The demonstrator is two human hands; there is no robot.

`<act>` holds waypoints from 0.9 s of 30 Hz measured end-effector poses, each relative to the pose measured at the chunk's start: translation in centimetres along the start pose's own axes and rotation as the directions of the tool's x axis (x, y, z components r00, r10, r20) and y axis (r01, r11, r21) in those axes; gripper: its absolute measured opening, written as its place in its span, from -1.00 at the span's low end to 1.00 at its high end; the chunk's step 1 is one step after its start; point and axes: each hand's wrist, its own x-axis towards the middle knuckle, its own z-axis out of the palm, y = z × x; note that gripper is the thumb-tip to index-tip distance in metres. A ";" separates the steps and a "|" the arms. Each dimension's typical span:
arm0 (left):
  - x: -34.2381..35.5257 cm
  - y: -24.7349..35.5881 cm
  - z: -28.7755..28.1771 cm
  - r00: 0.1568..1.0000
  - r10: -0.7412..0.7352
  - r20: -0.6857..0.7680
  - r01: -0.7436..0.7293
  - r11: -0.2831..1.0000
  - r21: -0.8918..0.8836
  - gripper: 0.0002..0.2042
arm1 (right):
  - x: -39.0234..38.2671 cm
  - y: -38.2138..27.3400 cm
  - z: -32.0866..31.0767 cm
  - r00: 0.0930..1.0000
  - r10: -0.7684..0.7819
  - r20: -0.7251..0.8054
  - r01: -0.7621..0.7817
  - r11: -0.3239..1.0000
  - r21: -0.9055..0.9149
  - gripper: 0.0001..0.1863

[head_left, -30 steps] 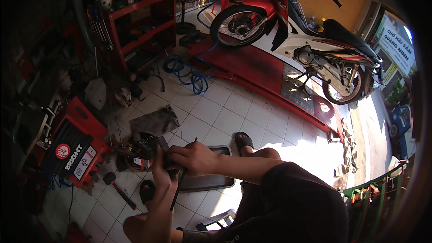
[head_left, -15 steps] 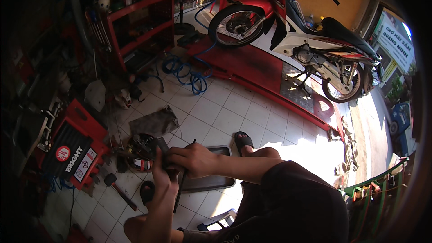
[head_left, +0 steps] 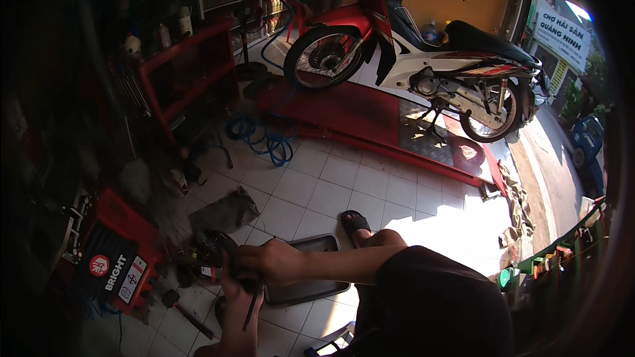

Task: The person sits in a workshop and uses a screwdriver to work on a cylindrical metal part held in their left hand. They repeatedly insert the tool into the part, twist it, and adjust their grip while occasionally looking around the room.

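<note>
Both hands are together above the floor, left of a dark shallow tray (head_left: 311, 292). My right hand (head_left: 274, 261) is closed, its fingers curled over a dark part that is mostly hidden in shadow. My left hand (head_left: 235, 283) grips from the near left side, thumb up, around the same dark piece. A thin dark rod (head_left: 251, 309) sticks out below the hands toward me; I cannot tell which hand holds it. Just beyond the hands lies a dark mechanical assembly (head_left: 215, 246), too dim to make out.
A hammer (head_left: 187, 314) lies left of my hands, near a red and black tool case (head_left: 122, 258). A grey cloth (head_left: 225, 210) and a coiled blue hose (head_left: 261, 139) are on the tiles. Beyond, a red and white motorbike (head_left: 417, 59) stands on a red lift platform (head_left: 344, 109).
My view has tilted up, so more of the shelves and wall shows. My hands stay together on the dark piece, and the rod now slants below them, its upper end no longer showing.
</note>
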 end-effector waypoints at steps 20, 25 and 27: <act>1.2 -0.7 -1.2 0.956 -0.159 -0.246 0.150 0.987 -0.056 -0.51 | 0.8 4.2 -0.4 0.665 0.726 0.175 -0.408 0.157 0.899 -0.61; 1.2 -0.1 -1.3 0.960 -0.103 -0.259 0.104 0.995 -0.009 -0.52 | 1.9 1.0 -2.9 0.848 0.495 -0.189 -0.268 0.709 0.652 -0.70; 1.5 -0.2 -0.8 0.966 -0.087 -0.244 0.084 0.996 -0.024 -0.55 | 1.8 0.3 -4.3 0.920 0.367 -0.142 -0.255 0.831 0.494 -0.72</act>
